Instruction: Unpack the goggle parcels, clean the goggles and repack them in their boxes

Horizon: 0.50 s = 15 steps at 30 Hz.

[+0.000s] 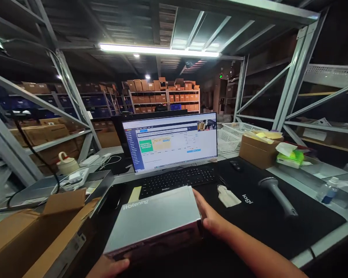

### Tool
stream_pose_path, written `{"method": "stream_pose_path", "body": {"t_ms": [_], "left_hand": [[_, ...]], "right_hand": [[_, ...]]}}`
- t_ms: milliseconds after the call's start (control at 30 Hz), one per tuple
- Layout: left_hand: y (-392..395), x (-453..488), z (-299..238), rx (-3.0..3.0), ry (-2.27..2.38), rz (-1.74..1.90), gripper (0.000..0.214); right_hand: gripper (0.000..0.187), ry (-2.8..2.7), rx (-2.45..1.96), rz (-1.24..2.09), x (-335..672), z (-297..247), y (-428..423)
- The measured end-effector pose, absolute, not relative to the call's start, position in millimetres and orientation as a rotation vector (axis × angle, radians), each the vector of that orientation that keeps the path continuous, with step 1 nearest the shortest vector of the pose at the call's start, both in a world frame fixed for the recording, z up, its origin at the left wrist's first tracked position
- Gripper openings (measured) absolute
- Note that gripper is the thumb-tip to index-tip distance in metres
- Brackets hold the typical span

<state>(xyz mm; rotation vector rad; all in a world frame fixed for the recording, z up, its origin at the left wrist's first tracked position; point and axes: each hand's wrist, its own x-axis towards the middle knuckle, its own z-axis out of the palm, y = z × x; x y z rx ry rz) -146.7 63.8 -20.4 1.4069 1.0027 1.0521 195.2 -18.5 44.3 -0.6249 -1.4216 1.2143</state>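
Person holds a silver box point(156, 220), "Wakening" printed along its far L edge, btwn both hands over the near part of a black desk mat point(313, 224), just in front of the kybd point(179, 177). L hand point(111, 267) grips the box's near L corner, thumb on the front side; rest of that hand is partly cut off at the bottom of view, so can't tell how the fingers sit. R hand point(208, 214) is closed on the R end, thumb near the front R corner, fingers mostly hidden behind. Box top faces up, slightly tilted; front side is dark, details too dim to read. To the L, an open cdbd carton point(56, 245) w/ flaps up, near the L hand. Behind the kybd, a lit monitor point(174, 143) shows a web-type pg, text too small to read. R of the box on the mat: a small white cloth-like pc point(228, 196), then a grey handheld scanner point(280, 197); mouse point(235, 166) farther back. Beyond the mat's R side, a brown box point(255, 150) w/ papers on top, a green tissue pk point(290, 156) & a clear btl point(328, 191) w/ blue liquid. Bkgd: shelves point(164, 92) of brown cartons under a tube light point(159, 50).
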Motion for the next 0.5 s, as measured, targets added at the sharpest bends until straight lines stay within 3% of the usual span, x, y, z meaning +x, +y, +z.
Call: {"method": "stream_pose_path", "body": {"t_ms": [200,333,433,500], "left_hand": [[72,-135,8,1.912,0.855,0.73,0.136],[70,-131,12,1.948,0.631,0.462,0.18],[66,-127,5,1.814,0.588,0.455,0.19],[60,-122,4,1.652,0.579,0.618,0.181]], "right_hand": [[0.104,-1.267,-0.833,1.506,207,25,-14],[0.086,-1.398,-1.03,1.204,224,-10,6],[0.093,-1.526,-1.038,0.994,235,-25,18],[0.103,-1.559,-1.072,0.962,240,-27,20]]}}
